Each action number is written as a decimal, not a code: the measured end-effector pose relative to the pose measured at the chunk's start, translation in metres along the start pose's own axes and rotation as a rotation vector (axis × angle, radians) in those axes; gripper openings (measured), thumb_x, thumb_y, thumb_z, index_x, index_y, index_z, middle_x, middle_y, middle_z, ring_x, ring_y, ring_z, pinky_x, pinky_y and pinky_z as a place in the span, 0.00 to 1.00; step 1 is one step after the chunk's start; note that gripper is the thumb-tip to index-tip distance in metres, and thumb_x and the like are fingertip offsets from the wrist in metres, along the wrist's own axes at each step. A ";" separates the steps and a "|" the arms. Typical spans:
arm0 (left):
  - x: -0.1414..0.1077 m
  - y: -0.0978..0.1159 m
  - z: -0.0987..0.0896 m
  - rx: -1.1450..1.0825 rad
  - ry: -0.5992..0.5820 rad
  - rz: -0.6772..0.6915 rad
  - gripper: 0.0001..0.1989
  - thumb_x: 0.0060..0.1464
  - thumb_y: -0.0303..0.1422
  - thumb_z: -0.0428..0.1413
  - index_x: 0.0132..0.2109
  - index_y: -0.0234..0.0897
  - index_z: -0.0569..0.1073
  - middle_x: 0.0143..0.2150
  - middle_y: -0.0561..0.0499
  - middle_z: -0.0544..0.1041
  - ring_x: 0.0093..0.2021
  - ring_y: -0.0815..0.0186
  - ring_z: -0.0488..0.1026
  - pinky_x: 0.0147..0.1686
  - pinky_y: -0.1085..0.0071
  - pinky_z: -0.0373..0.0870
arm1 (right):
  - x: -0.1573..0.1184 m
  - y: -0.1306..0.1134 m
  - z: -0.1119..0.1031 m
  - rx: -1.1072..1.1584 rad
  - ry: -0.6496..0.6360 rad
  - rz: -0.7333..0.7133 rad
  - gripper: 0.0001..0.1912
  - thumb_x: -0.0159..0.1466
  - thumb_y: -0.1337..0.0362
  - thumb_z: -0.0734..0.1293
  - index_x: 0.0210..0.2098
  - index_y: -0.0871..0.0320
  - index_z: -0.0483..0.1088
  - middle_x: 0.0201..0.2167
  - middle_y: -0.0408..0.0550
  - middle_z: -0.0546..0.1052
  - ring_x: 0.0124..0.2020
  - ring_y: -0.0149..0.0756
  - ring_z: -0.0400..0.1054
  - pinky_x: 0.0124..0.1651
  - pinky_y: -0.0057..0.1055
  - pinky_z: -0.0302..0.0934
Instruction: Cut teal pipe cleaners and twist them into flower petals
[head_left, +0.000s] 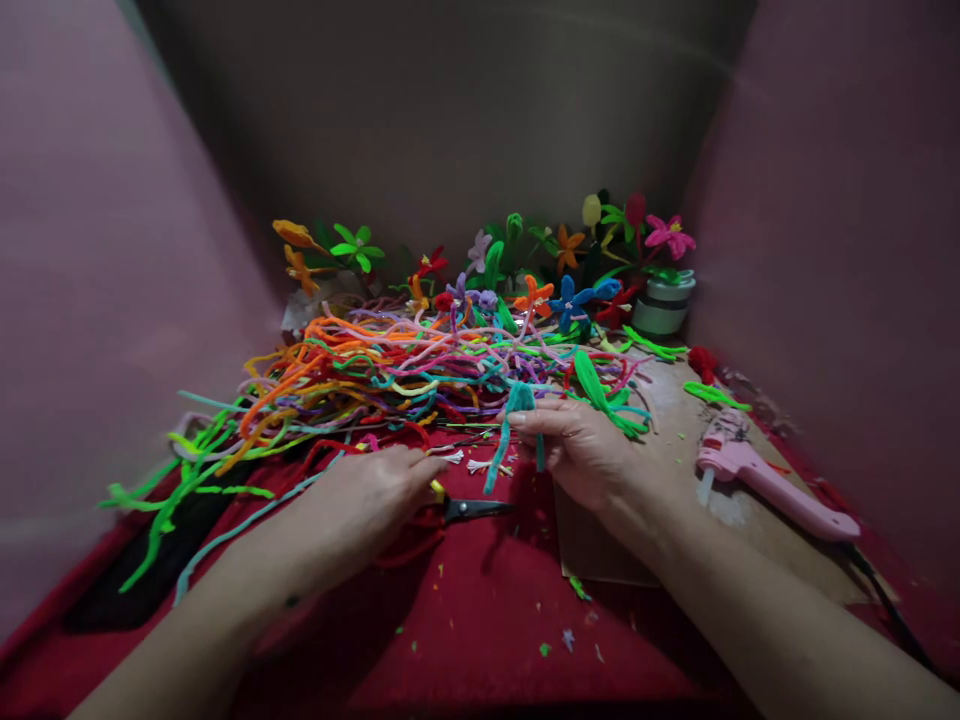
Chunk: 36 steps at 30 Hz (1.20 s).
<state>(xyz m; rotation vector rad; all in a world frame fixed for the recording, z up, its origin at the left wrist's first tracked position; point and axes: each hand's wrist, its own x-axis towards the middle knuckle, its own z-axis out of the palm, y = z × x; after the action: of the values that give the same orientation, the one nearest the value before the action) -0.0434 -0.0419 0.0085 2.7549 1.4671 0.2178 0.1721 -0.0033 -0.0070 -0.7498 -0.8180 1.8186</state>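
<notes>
Between the thumb and fingers of my right hand is a bent teal pipe cleaner, its loop at the top and its ends hanging down. My left hand is at the scissors, its fingers curled together beside the yellow-marked handle; whether it grips them is hidden. The scissors' dark blades point right over the red cloth. Small white stamen-like bits lie just behind the blades. A large pile of colourful pipe cleaners spreads behind both hands.
A pink glue gun rests on a cardboard sheet at the right. Pipe-cleaner flowers stand along the back, some in a pale pot. Green pipe cleaners lie at the left, near a dark flat object. Pink walls flank both sides.
</notes>
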 end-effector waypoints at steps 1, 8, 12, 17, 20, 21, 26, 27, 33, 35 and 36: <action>0.004 0.002 -0.001 -0.001 0.057 0.019 0.13 0.56 0.31 0.49 0.48 0.43 0.69 0.38 0.52 0.75 0.32 0.70 0.71 0.30 0.77 0.65 | 0.000 0.001 0.001 0.031 0.001 0.038 0.05 0.43 0.73 0.71 0.18 0.62 0.71 0.17 0.40 0.72 0.19 0.25 0.63 0.25 0.23 0.57; 0.030 0.023 0.010 0.022 0.487 0.384 0.15 0.56 0.26 0.49 0.51 0.37 0.66 0.40 0.46 0.72 0.36 0.69 0.71 0.31 0.76 0.67 | 0.001 0.009 0.003 0.270 0.033 0.258 0.05 0.47 0.77 0.66 0.19 0.64 0.70 0.16 0.43 0.72 0.19 0.26 0.63 0.25 0.24 0.60; 0.034 0.024 0.012 -0.032 0.536 0.535 0.14 0.55 0.23 0.49 0.48 0.35 0.69 0.42 0.43 0.73 0.39 0.67 0.71 0.34 0.73 0.69 | 0.001 0.011 0.004 0.267 -0.012 0.304 0.05 0.49 0.75 0.65 0.20 0.65 0.70 0.15 0.43 0.70 0.17 0.26 0.62 0.22 0.25 0.58; 0.035 0.022 0.008 -0.289 0.370 0.496 0.16 0.56 0.21 0.47 0.49 0.36 0.70 0.49 0.42 0.72 0.48 0.66 0.70 0.44 0.71 0.69 | 0.000 0.010 0.006 0.216 0.017 0.238 0.04 0.47 0.75 0.65 0.19 0.64 0.70 0.15 0.42 0.69 0.17 0.25 0.59 0.21 0.23 0.54; 0.036 0.023 0.006 -0.519 0.296 0.356 0.14 0.57 0.23 0.46 0.44 0.37 0.73 0.43 0.46 0.75 0.44 0.68 0.72 0.42 0.74 0.69 | 0.000 0.011 0.006 0.142 0.011 0.197 0.04 0.46 0.75 0.66 0.17 0.63 0.69 0.15 0.41 0.69 0.17 0.24 0.59 0.21 0.23 0.52; 0.036 0.023 0.006 -0.594 0.311 0.288 0.12 0.56 0.24 0.48 0.43 0.37 0.73 0.41 0.47 0.75 0.42 0.68 0.73 0.41 0.74 0.70 | -0.001 0.012 0.006 0.119 -0.003 0.185 0.04 0.46 0.75 0.67 0.17 0.63 0.69 0.15 0.41 0.69 0.17 0.24 0.59 0.21 0.23 0.52; 0.034 0.026 0.008 -0.854 0.438 0.005 0.04 0.52 0.27 0.54 0.38 0.36 0.72 0.31 0.53 0.73 0.29 0.71 0.72 0.30 0.77 0.70 | -0.003 0.015 0.009 0.050 -0.059 0.082 0.01 0.45 0.72 0.68 0.20 0.62 0.71 0.15 0.39 0.68 0.19 0.24 0.60 0.25 0.24 0.53; 0.033 0.026 0.008 -0.834 0.444 0.018 0.04 0.53 0.27 0.54 0.37 0.36 0.72 0.31 0.53 0.73 0.29 0.72 0.71 0.30 0.77 0.69 | -0.003 0.016 0.009 0.037 -0.061 0.062 0.01 0.45 0.72 0.69 0.19 0.62 0.71 0.15 0.38 0.68 0.19 0.24 0.60 0.25 0.24 0.53; 0.031 0.031 0.007 -0.394 0.414 0.257 0.12 0.54 0.23 0.50 0.44 0.36 0.72 0.36 0.48 0.72 0.35 0.71 0.69 0.33 0.76 0.66 | 0.000 0.024 0.003 -0.033 -0.092 0.040 0.04 0.45 0.69 0.69 0.18 0.62 0.69 0.15 0.38 0.66 0.17 0.24 0.57 0.22 0.25 0.50; 0.031 0.032 0.007 -0.303 0.407 0.279 0.12 0.54 0.23 0.49 0.45 0.35 0.71 0.34 0.48 0.72 0.34 0.70 0.69 0.32 0.75 0.65 | 0.001 0.024 0.002 -0.054 -0.088 0.049 0.04 0.44 0.70 0.69 0.18 0.62 0.68 0.14 0.38 0.65 0.16 0.24 0.56 0.21 0.25 0.49; 0.030 0.032 0.006 -0.275 0.404 0.274 0.11 0.55 0.23 0.49 0.44 0.34 0.71 0.33 0.48 0.72 0.33 0.70 0.69 0.32 0.75 0.65 | 0.001 0.024 0.002 -0.069 -0.083 0.052 0.04 0.44 0.70 0.68 0.17 0.62 0.67 0.14 0.38 0.65 0.16 0.23 0.55 0.21 0.25 0.49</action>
<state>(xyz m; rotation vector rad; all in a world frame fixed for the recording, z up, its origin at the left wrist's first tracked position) 0.0006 -0.0345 0.0085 2.7713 1.0018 0.9504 0.1580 -0.0100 -0.0253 -0.7496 -0.9269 1.8868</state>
